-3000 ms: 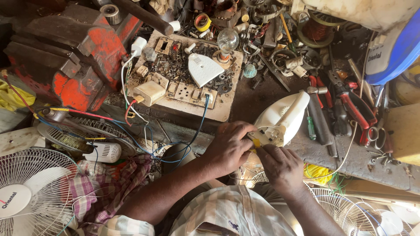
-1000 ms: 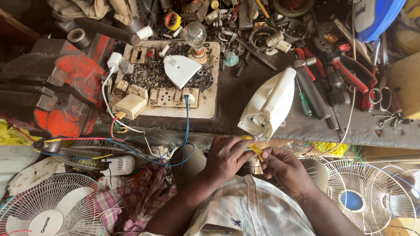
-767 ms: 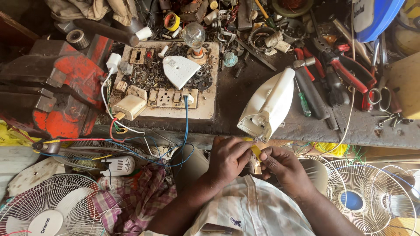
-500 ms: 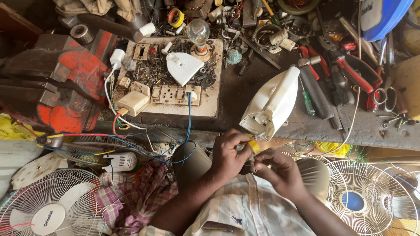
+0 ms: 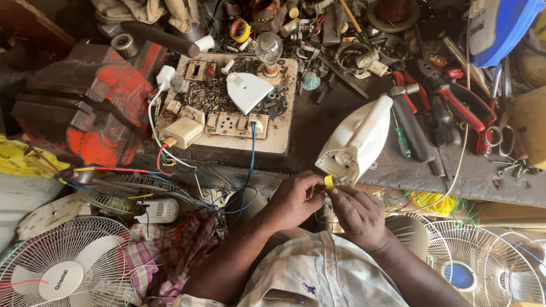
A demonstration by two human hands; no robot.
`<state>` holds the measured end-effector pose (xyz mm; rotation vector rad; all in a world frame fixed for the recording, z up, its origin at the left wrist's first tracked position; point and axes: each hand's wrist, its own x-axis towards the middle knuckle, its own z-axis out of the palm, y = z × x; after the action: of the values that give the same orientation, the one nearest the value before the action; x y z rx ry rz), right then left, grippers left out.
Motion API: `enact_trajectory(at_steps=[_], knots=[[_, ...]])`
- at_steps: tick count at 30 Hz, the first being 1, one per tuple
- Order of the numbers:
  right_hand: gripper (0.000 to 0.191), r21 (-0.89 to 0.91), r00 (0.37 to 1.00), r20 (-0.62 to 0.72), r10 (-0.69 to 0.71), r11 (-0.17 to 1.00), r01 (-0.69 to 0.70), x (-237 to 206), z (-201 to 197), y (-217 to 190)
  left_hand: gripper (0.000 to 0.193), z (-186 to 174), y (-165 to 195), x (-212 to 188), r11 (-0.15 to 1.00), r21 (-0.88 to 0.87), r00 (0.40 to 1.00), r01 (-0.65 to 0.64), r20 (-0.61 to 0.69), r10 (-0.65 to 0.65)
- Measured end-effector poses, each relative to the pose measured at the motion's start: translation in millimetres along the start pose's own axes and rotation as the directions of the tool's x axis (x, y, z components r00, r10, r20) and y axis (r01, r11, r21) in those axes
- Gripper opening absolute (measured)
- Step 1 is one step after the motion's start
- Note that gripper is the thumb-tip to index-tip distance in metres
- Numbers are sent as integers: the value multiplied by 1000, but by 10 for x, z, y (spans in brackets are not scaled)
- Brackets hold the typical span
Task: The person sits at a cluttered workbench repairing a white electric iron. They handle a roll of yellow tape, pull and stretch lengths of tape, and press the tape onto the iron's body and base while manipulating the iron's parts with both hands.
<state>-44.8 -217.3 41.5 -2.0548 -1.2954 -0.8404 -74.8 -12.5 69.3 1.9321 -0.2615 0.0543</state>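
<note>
A cluttered workbench is seen from above. At centre frame, a small yellow piece (image 5: pixel 329 181) is pinched between the fingertips of the left hand (image 5: pixel 293 199) and the right hand (image 5: pixel 357 211), both closed around it at the near edge of the bench (image 5: pixel 489 185). A white clothes iron (image 5: pixel 357 140) is laid on the bench just above the hands, its rear end touching the yellow piece. A switchboard (image 5: pixel 227 116) with a light bulb (image 5: pixel 268 50) is placed at upper centre. Red pliers (image 5: pixel 455 105) are seen at upper right, a red vice (image 5: pixel 91 111) at left, and a fan (image 5: pixel 60 267) at lower left.
</note>
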Motion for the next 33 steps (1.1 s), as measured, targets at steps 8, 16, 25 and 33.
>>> enact_trajectory(at_steps=[8,16,25,33], knots=[[49,-57,997,40,-69,996,71,86,-14,103,19,-29,-2,65,991,95,995,-96,1,96],[42,-52,996,83,33,998,-28,90,10,94,39,53,-10,11,949,298,991,-105,-53,126],[37,42,986,42,162,986,-164,68,41,37,43,235,-146,-163,786,538,884,-305,-147,444],[35,25,985,-3,175,984,-175,60,24,27,29,268,-225,-131,672,688,818,-273,-201,538]])
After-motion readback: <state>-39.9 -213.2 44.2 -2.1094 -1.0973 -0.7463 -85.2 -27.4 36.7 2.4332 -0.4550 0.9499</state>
